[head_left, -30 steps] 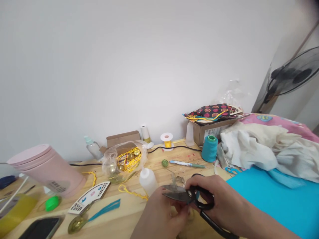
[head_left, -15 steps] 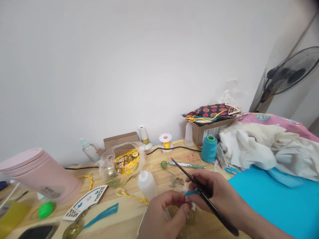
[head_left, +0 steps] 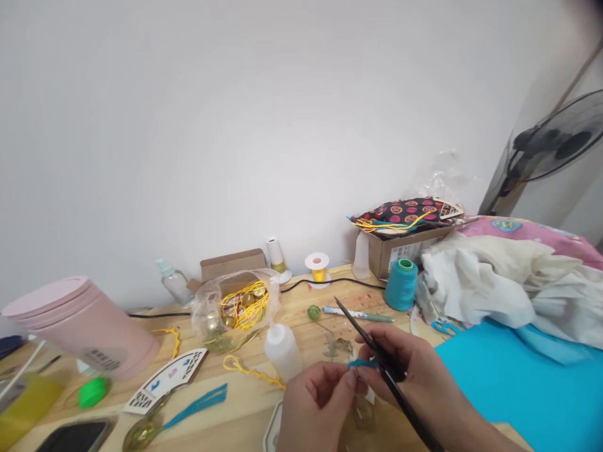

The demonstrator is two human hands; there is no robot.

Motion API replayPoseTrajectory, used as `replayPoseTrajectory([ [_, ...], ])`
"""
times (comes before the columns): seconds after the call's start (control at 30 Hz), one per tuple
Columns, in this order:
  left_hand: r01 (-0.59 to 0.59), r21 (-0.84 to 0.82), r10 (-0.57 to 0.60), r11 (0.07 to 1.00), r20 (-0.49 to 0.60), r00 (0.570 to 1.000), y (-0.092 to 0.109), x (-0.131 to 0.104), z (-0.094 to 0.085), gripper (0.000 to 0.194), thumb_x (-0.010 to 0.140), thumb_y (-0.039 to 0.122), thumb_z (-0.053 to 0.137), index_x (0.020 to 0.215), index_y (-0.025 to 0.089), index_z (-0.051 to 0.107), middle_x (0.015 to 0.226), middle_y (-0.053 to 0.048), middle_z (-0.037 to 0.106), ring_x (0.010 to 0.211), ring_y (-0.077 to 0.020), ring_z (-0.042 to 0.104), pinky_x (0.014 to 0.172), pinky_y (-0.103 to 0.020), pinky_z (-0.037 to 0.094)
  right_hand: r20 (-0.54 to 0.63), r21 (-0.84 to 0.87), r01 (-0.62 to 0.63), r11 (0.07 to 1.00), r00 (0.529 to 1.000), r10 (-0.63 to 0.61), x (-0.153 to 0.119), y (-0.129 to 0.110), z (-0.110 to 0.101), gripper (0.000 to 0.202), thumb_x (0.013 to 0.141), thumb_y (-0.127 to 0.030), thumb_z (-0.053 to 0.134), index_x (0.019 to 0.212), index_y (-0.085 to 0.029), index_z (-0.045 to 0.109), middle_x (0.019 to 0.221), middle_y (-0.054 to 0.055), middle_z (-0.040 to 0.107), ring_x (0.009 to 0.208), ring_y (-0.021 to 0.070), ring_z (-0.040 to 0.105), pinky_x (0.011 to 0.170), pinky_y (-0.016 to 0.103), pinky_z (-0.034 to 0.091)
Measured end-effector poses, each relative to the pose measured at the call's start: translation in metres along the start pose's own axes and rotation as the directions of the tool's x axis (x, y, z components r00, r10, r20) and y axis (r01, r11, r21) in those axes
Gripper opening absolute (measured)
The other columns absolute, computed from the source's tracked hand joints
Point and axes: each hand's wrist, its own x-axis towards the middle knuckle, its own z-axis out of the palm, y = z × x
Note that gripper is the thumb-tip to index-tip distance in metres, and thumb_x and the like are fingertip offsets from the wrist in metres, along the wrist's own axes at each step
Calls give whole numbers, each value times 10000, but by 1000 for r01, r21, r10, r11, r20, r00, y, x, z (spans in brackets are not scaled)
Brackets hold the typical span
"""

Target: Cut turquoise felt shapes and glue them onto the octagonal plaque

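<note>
My left hand (head_left: 323, 402) is closed, thumb and fingertips pinched on a small piece at the end of a blue strip (head_left: 362, 363). Against it rest the fingers of my right hand (head_left: 409, 376), which holds the strip together with a long dark pointed tool (head_left: 384, 370). The tool slants across the palm, its tip up and to the left. The exact shape of the small piece is hidden by my fingertips. Just left of the hands stands a white squeeze bottle (head_left: 282, 353), beside a braided yellow cord (head_left: 252, 371).
At left are a pink container (head_left: 85, 326), a phone (head_left: 75, 436), a fan-shaped piece (head_left: 167, 380) and a blue tassel (head_left: 198, 405). Behind lie a bag of yellow cords (head_left: 245, 304) and a teal thread cone (head_left: 401, 285). Blue fabric (head_left: 532, 383) spreads at right.
The view has shifted slightly, so the table items appear a little further right. My fingertips have closed further over the small piece; both hands remain together.
</note>
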Motion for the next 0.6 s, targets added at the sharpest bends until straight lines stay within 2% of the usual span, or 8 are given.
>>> replayPoseTrajectory([
  [0.1,34,-87,-33,996,14,999,3,2,-2,322,531,424,767,587,115,696,559,-50,712,502,-115,597,511,-174,458,-55,-50,52,997,997,-55,0,-1,-4,160,688,-173,608,843,-173,572,707,-2,588,588,152,536,518,233,414],
  [0.27,93,-201,-103,975,-43,994,15,3,-8,325,477,395,803,606,115,701,593,-67,727,539,-136,640,576,-198,509,-86,59,147,987,986,-142,-3,-7,-20,225,683,-251,674,881,-199,583,644,-25,553,551,133,511,488,201,411],
  [0.37,114,-249,-123,962,-19,992,24,0,-10,295,477,366,811,605,122,705,588,-62,727,536,-131,646,589,-192,516,-75,121,191,974,980,-183,-6,-5,-30,328,648,-298,719,942,-231,592,652,-19,546,531,137,498,467,200,415],
  [0.43,109,-265,-113,958,-1,994,30,-3,-12,278,490,363,807,609,130,710,598,-60,730,557,-135,655,603,-191,517,-49,222,139,965,990,-131,-8,3,-33,309,632,-342,733,901,-244,618,694,3,568,569,158,523,497,214,442],
  [0.5,79,-271,-88,959,-21,996,36,-6,-15,265,504,370,798,610,143,713,621,-60,735,590,-144,666,619,-192,515,11,313,-1,950,1000,-2,-10,12,-30,220,694,-401,673,830,-230,646,746,34,588,640,183,562,552,234,470],
  [0.53,56,-267,-71,962,-43,997,39,-7,-17,265,505,377,796,611,148,714,626,-58,736,597,-147,667,619,-192,513,68,314,-63,947,997,44,-12,16,-28,229,718,-423,644,815,-216,654,749,45,589,653,190,572,565,245,477],
  [0.6,18,-247,-40,969,-83,996,43,-8,-21,277,497,391,794,611,152,715,627,-55,736,600,-149,665,615,-192,509,171,244,-65,968,985,23,-15,23,-23,303,737,-473,605,848,-195,656,737,53,586,634,190,571,558,260,477],
])
